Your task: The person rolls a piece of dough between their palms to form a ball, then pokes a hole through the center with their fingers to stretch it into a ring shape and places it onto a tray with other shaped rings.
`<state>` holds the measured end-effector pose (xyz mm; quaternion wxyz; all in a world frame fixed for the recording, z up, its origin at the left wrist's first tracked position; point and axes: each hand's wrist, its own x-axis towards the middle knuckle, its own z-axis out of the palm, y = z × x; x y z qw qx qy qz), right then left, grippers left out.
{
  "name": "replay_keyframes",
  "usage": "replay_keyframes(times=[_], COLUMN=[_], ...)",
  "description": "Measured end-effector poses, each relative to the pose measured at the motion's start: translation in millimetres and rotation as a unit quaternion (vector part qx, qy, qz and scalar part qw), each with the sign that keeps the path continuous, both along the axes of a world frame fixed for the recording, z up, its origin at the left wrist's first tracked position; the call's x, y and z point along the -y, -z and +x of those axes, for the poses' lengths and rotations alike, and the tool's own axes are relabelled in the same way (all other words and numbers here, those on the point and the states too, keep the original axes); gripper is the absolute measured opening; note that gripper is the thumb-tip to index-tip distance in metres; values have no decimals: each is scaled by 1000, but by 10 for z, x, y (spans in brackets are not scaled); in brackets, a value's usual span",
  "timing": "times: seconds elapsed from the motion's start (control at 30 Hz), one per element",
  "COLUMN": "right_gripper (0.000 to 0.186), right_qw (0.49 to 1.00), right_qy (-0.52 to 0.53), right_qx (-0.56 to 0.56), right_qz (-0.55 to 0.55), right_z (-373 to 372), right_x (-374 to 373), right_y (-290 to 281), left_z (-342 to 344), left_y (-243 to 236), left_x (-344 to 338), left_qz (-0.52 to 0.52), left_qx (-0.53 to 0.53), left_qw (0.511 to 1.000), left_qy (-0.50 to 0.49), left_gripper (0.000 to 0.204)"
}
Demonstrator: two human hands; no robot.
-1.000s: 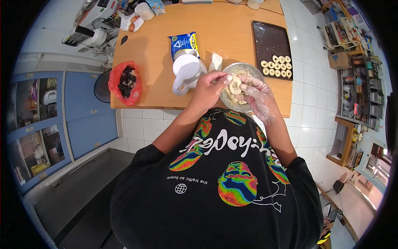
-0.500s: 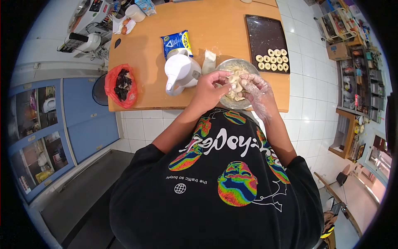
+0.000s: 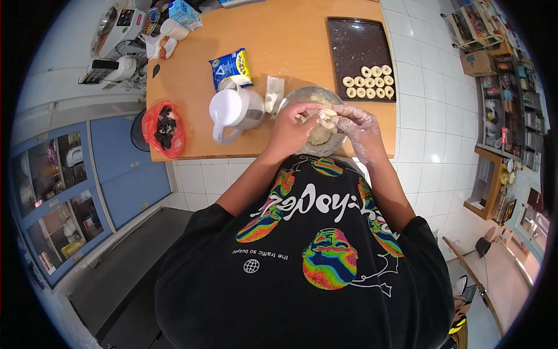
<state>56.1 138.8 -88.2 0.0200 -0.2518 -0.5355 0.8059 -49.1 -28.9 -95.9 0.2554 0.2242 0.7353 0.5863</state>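
Observation:
Between the fingers of both hands is a small pale piece of dough (image 3: 328,120), rounded, above a clear bowl (image 3: 301,96) at the table's near edge. My left hand (image 3: 294,129) pinches its left side, while my flour-dusted right hand (image 3: 362,129) has closed on its right side. A larger lump of dough (image 3: 319,137) lies in the bowl below. My fingers partly hide the small piece. To the right, several small dough rings (image 3: 370,82) sit in rows at the near end of a dark baking tray (image 3: 356,43).
Left of the bowl stand a translucent white container (image 3: 274,92) and a white lidded pitcher (image 3: 229,110), with a blue and yellow packet (image 3: 222,66) behind. A red plastic bag (image 3: 152,129) lies at the wooden table's (image 3: 273,35) left edge. Eggs (image 3: 163,49) sit far left.
The dough in my hands was loose and spread out; now it is a smaller rounded piece, and the lump in the bowl shows. My view has shifted slightly, moving the table leftward in the picture.

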Motion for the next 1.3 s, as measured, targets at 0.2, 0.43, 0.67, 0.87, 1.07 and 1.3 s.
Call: replay_keyframes(times=[0.2, 0.43, 0.67, 0.87, 1.07, 1.3], right_gripper=[27, 27, 23, 22, 22, 28], right_qw=[997, 995, 958, 906, 928, 901], right_qy=[19, 17, 20, 24, -18, -32], right_qx=[18, 92, 103, 70, 143, 161], right_qz=[-69, 42, 265, 417, 343, 402], right_z=[-48, -224, -558, -913, -1091, -1119], right_x=[-440, -1013, -1609, -1883, -2010, -1977], right_y=[200, 798, 1763, 2025, 2137, 2194], left_z=[18, -171, -506, -725, -907, -993], left_y=[188, 801, 1506, 1829, 2001, 1993], left_x=[-506, -1192, -1850, -2235, -2386, -2459], left_qz=[-27, -66, -143, -186, -249, -307], left_qx=[65, 45, 25, -5, -95, -63], left_qw=[996, 996, 989, 981, 963, 950], left_qy=[-49, -32, -29, -53, -34, -1], left_gripper=[23, 21, 20, 15, 18, 17])
